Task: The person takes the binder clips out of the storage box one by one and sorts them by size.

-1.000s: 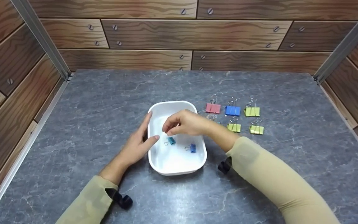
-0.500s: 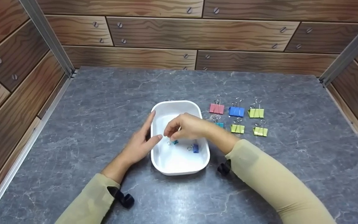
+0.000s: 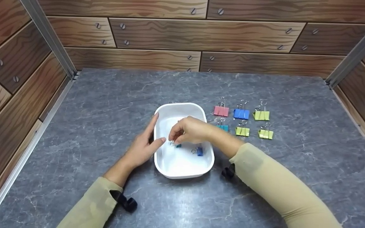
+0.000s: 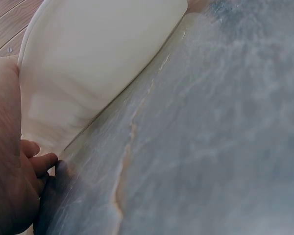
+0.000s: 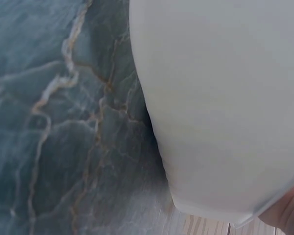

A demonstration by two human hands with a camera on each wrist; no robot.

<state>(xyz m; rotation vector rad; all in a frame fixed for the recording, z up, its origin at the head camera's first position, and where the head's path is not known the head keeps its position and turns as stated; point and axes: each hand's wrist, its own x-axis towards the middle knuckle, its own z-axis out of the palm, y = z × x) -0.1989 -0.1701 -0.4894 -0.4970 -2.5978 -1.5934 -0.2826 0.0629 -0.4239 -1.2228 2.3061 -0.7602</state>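
Observation:
A white plastic tub (image 3: 182, 171) stands on the grey marbled table. My left hand (image 3: 141, 147) rests along its left side, index finger straight against the rim and thumb reaching over it. In the left wrist view, fingertips (image 4: 43, 162) touch the tub's outer wall near its base. Inside the tub, my right hand (image 3: 192, 129) bends its fingers down to a small teal binder clip (image 3: 178, 145), partly covering it; whether they pinch it is hidden. A small blue binder clip (image 3: 199, 151) lies nearby in the tub. The right wrist view shows mostly the tub's outer wall (image 5: 225, 107).
Right of the tub, larger binder clips stand in two rows. Behind are a red clip (image 3: 221, 111), a blue clip (image 3: 241, 114) and a yellow-green clip (image 3: 261, 115). In front are a teal clip (image 3: 222, 128) and two smaller yellow-green clips (image 3: 242, 131). Wood-patterned walls enclose the table.
My right hand has lowered slightly toward the tub's floor, covering more of the small teal clip. The left hand stays at the tub's side. The whole view has shifted a little.

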